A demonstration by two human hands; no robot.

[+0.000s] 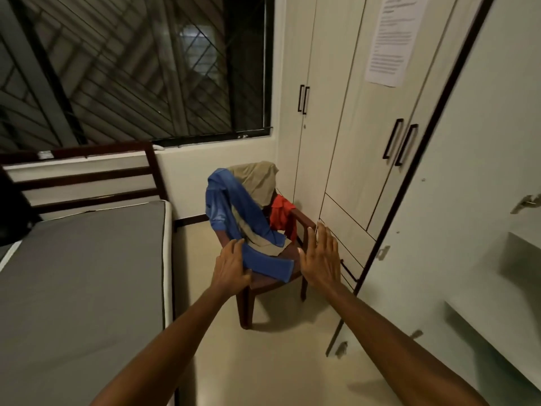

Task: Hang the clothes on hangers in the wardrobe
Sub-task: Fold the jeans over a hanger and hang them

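We reach for the clothes heaped on the chair (pixel 304 219) by the wardrobe (pixel 345 112). Jeans (pixel 234 212) drape from the chair's back down over its front edge; a beige garment (pixel 257 180) lies under them, and a red one (pixel 281 215) hangs at the right arm. Our left hand (pixel 232 266) rests on the jeans' lower leg, fingers loosely spread, not closed on it. Our right hand (pixel 320 256) hovers just beside the chair's right arm, flat, fingers together, holding nothing. We should gather the jeans first, since they lie on top, gripping near the waist so the legs don't drag the beige garment off. We see no hangers, though the near door (pixel 468 200) stands open.
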